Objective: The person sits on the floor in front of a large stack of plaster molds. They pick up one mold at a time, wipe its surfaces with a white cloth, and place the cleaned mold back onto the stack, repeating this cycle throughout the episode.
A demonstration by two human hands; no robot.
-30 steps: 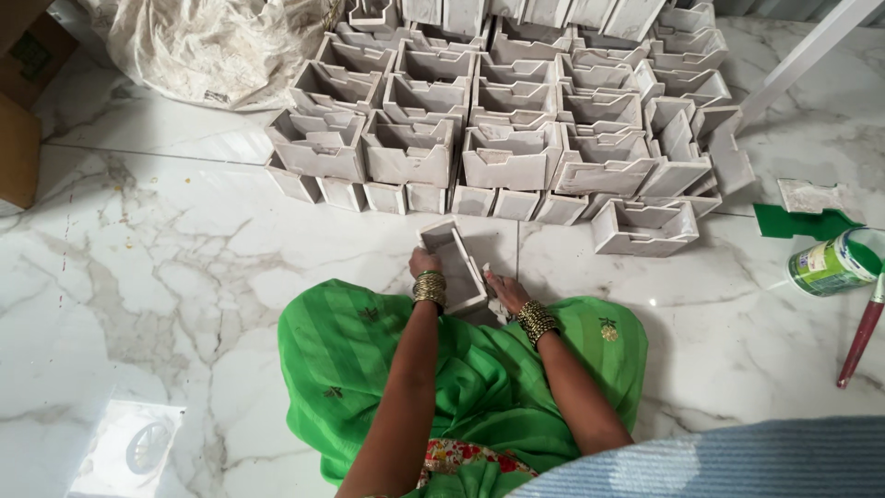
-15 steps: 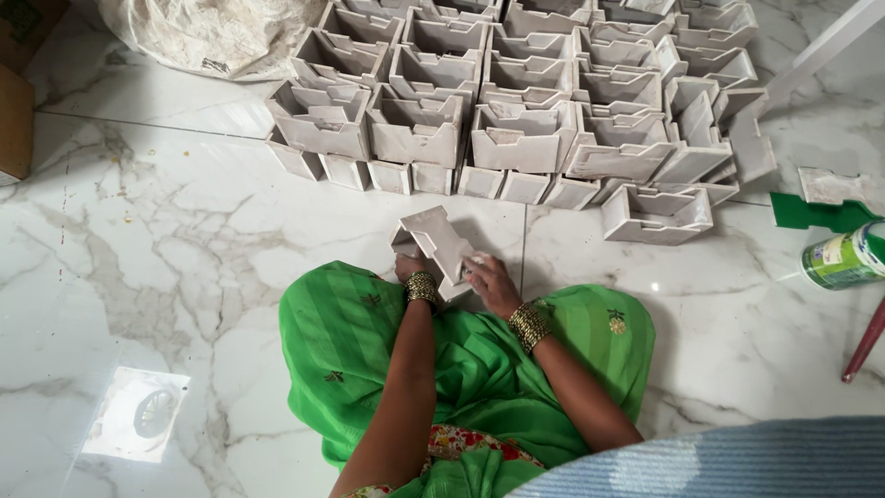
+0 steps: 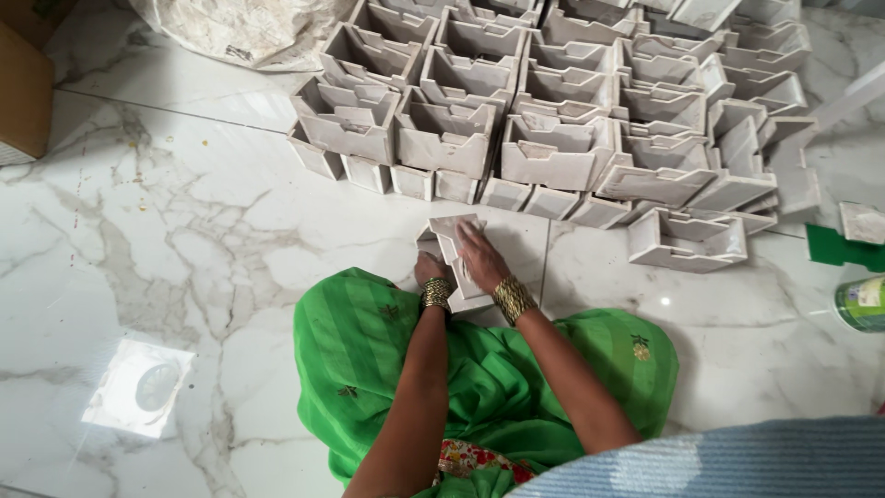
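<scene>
Both hands — left [image 3: 430, 269]; right [image 3: 479, 258] — reach forward, fingers curled.

Glossy veined marble floor [image 3: 184, 231], matt chalky white trays [image 3: 442, 138], soft green cloth [image 3: 479, 387], brown cardboard box [image 3: 23, 92]

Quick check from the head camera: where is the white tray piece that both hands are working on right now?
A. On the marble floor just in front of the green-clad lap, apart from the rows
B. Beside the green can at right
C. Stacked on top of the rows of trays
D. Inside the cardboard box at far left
A: the white tray piece sits on the marble floor under the left hand and right hand, short of the stacked trays.
</scene>
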